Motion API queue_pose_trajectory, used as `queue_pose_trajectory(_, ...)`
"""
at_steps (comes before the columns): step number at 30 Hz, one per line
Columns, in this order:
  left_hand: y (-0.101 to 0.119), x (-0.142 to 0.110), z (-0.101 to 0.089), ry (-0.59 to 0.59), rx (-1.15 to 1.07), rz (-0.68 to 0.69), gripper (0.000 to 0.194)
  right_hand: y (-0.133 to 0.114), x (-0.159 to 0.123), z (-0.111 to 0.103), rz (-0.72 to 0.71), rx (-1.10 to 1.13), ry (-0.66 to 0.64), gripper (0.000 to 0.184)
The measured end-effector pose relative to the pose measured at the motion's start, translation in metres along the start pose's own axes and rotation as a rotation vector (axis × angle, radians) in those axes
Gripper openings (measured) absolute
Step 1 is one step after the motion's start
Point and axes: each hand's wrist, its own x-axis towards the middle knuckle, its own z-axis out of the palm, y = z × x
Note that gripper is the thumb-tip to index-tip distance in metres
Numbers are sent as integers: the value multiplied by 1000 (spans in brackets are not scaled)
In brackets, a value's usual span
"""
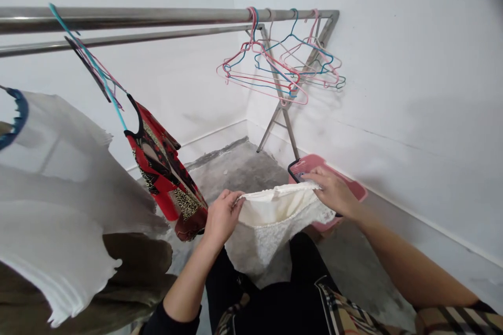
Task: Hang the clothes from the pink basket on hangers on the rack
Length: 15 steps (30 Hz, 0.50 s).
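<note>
A white lace garment (pixel 275 220) is gripped by its top edge between the left hand (pixel 223 217) and right hand (pixel 330 192), held well apart over a pink plastic basket (pixel 346 180), while a red patterned blouse (pixel 165 178) already hangs from the steel rail (pixel 118 15) and coated wire hangers (pixel 279 63) are left bare.

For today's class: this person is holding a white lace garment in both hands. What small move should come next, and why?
Probably draw the hands slightly apart to straighten the white lace garment. The left hand and right hand hold its upper edge, while the fabric between them sags in loose folds, so a little tension should show its shape.
</note>
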Motion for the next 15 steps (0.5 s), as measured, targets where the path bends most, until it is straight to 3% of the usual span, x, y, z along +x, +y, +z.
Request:
queue_pose_trajectory(2, 0, 0, 4, 115, 192, -8, 31, -8, 2, -5, 2, 19, 10, 55)
queue_pose_trajectory(5, -3, -2, 8, 223, 288, -2, 34, -19, 4, -12, -55, 169, -165, 53)
queue_pose_trajectory(7, -7, -2, 9, 239, 153, -12, 32, -25, 5, -17, -130, 273, -345, 49)
queue_pose_trajectory(9, -11, -3, 10, 181, -149, -96, 28, -28, 13, -26, -193, 350, -425, 42)
queue_pose_trajectory(11, -12, -5, 10, 61, -506, -261, 29, -28, 30, -38, -185, 384, -277, 39)
queue_pose_trajectory(13, -9, -7, 12, -43, -778, -399, 40, -24, 61, -53, -97, 353, 63, 47)
queue_pose_trajectory(15, -5, -9, 16, -79, -891, -431, 45, -18, 100, -67, 19, 272, 385, 54)
